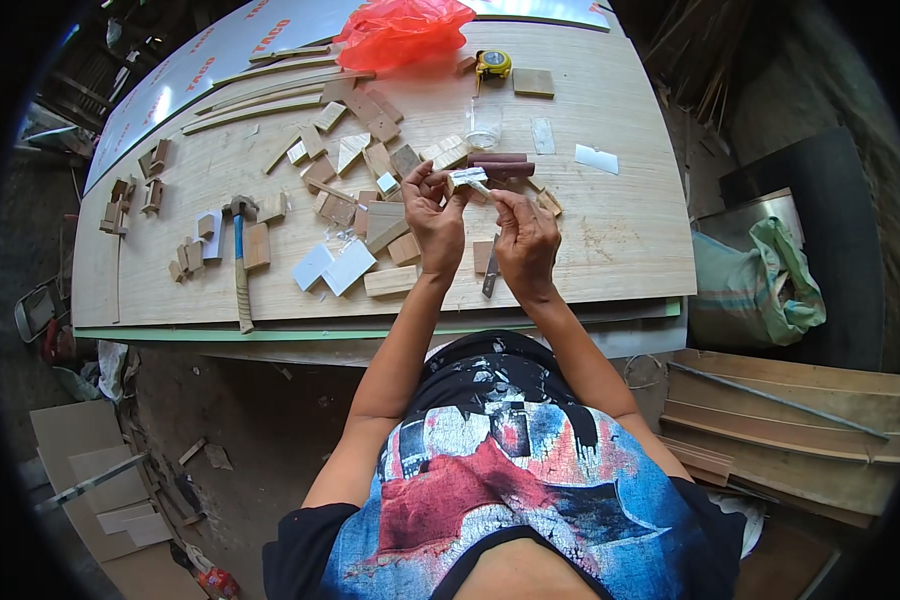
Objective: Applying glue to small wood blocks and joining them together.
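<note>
My left hand (436, 225) grips a small wooden block (465, 178) whose upper face is streaked with a white, glue-like coating. Pinched in the fingers of my right hand (529, 240) is a thin stick (483, 190), its tip against the coated face. Just beyond the block lie dark red rolls of what looks like sandpaper (501, 165). Beneath my right hand a flat metal blade (490, 276) rests partly over a small wood piece. Loose wooden offcuts (386, 221) are heaped to the left of my left hand, with white rectangular pieces (349, 267) in front of them.
A claw hammer (240, 262) lies on the plywood-topped table (607, 255), left of the offcuts. Farther back are a clear cup (484, 126), a yellow tape measure (493, 64), a red plastic bag (401, 34) and long wood strips (270, 94). A stuffed sack (750, 281) stands at right.
</note>
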Demonstrator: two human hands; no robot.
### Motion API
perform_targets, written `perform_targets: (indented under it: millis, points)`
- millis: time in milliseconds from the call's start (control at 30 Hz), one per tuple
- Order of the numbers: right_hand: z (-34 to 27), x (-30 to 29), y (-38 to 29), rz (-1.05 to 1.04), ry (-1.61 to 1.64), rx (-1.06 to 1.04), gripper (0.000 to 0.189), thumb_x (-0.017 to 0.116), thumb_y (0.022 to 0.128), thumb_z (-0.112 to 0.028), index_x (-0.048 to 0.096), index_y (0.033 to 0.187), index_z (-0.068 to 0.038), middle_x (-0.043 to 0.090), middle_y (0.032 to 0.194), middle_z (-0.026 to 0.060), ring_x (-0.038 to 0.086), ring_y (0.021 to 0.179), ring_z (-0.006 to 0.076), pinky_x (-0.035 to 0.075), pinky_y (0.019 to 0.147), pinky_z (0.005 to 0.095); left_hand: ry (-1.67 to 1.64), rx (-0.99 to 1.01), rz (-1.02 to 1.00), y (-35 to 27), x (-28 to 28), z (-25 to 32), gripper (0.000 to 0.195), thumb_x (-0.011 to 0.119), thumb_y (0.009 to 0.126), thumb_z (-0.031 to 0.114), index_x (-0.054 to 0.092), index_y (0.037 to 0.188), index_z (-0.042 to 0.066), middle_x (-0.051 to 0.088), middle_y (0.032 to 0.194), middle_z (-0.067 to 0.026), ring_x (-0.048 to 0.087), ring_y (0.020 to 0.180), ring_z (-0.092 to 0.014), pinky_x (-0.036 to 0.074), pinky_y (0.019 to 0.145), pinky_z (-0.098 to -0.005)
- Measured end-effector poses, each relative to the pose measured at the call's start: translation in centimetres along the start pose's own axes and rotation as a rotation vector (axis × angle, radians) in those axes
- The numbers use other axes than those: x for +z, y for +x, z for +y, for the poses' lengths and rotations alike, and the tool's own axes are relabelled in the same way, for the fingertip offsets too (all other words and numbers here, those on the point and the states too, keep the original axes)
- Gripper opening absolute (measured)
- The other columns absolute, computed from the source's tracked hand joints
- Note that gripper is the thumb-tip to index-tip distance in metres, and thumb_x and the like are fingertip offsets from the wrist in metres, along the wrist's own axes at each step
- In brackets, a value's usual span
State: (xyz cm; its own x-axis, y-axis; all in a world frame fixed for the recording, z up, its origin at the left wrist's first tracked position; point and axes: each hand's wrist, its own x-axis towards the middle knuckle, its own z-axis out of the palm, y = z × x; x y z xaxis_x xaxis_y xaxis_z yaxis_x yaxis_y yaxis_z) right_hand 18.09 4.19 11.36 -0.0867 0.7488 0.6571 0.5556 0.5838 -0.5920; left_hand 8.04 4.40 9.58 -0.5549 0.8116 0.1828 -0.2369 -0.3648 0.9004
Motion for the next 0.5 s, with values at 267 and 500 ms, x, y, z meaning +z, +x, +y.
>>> perform_targets:
  millis: [267,500]
  points:
    - [0.6,-2.3,2.0,-0.035,0.048,0.100,0.005,0.056,0.077,-0.009,0.059,0.081,-0.008,0.059,0.072,0.0044,0.056,0.066,0.0216,0.037,0.067,0.0318,-0.347,-0.317,-0.342,1.0,-1.6,0.6,0.057,0.055,0.075,-0.006,0.024,0.123,-0.002,0.054,0.096,-0.0105,0.056,0.087,-0.016,0.048,0.076,-0.0270]
    - [0.6,-2.8,2.3,-0.131,0.059,0.050,0.005,0.056,0.077,-0.009,0.059,0.081,-0.010,0.059,0.069,0.0023,0.054,0.063,0.0180,0.034,0.067,0.0298,-0.528,-0.438,-0.485,1.0,-1.9,0.5,0.065,0.054,0.077,-0.004,0.017,0.129,0.001,0.051,0.102,-0.0104,0.056,0.089,-0.017,0.048,0.077,-0.0268]
